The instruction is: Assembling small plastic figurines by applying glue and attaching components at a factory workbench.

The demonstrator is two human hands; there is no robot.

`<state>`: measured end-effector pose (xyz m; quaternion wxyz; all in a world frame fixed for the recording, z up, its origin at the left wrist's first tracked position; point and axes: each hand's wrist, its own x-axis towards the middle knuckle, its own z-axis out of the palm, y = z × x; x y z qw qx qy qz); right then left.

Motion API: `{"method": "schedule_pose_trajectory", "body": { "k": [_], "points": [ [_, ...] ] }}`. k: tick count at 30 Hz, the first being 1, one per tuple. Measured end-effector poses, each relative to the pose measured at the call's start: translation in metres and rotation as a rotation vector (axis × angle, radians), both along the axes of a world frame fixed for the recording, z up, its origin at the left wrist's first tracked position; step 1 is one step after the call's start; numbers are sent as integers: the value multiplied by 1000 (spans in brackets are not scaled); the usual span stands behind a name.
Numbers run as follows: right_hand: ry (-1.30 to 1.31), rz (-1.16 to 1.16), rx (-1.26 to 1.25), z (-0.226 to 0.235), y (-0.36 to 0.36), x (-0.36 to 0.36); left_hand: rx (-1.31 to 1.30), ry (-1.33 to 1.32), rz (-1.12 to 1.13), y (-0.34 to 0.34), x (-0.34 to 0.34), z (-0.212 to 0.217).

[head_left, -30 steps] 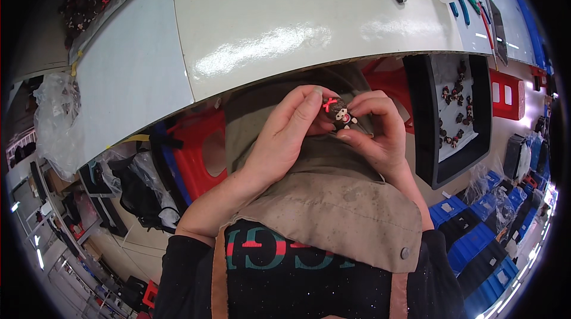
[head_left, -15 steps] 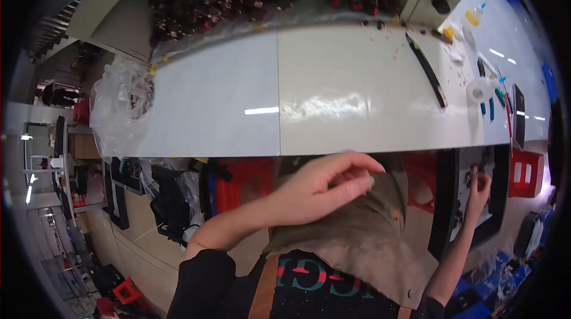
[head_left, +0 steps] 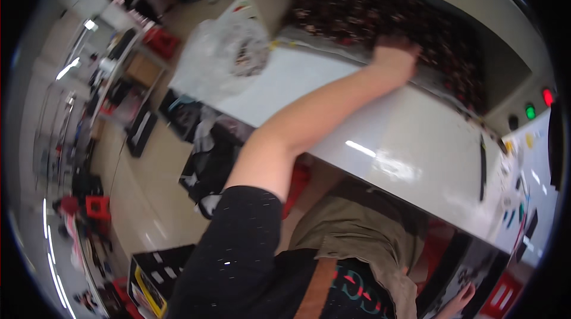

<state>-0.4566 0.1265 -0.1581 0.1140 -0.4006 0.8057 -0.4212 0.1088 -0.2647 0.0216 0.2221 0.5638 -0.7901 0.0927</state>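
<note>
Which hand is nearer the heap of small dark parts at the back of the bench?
Left. The left hand reaches across the white bench into the heap; the right hand is low by the person's lap, far from it.

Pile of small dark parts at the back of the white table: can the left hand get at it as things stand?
Probably yes: the left hand is stretched across the white table and sits on the edge of the pile of small dark parts, nothing between.

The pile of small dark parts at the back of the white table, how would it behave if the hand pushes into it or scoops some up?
The pile of small dark parts looks loose, so it would likely shift and spill around the left hand rather than move as one. Each piece seems tiny, probably light. A scoop may drop strays onto the smooth white table, where they could slide.
</note>
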Motion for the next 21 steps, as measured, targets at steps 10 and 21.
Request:
{"method": "schedule_pose_trajectory", "body": {
  "k": [10, 21],
  "points": [
    [-61, 406, 185, 129, -83, 195, -24, -43, 39, 9, 7, -7],
    [-246, 838, 4, 141, -79, 235, 516, 1045, -287, 119, -8, 45]
  ]
}}
